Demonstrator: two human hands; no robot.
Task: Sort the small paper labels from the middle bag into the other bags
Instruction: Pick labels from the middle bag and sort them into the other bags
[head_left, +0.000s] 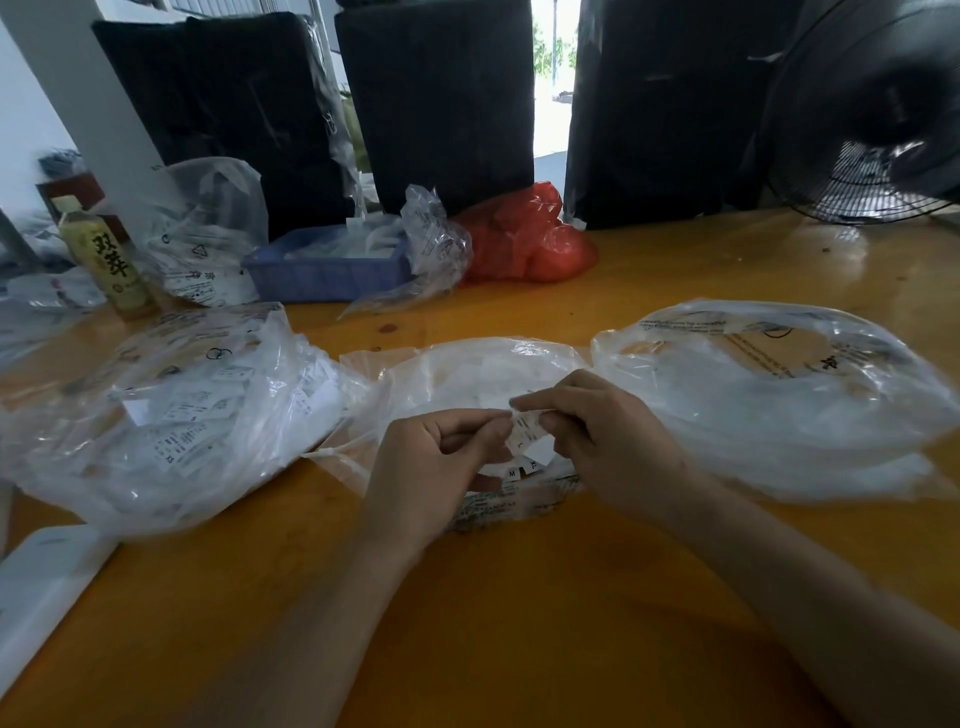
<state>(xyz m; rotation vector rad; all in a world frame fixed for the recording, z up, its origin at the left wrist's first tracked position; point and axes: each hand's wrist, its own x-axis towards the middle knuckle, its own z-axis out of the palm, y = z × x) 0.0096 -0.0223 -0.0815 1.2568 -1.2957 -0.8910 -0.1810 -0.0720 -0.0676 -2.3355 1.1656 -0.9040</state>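
Glossy wooden table (519, 597) — (crinkly) plastic bags (779, 395)

We count three clear bags (171, 415) in a row before the blue tray (327, 270); beside the tray, one bottle (106, 260), one red bag (524, 239), one fan (857, 130).

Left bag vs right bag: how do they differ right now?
The left bag is visibly full of small printed paper labels; the right bag shows no readable labels, only hazy white inside. The left bag is crumpled and heaped; the right bag lies flatter, mouth open wide. Both are clear printed plastic flanking the middle bag.
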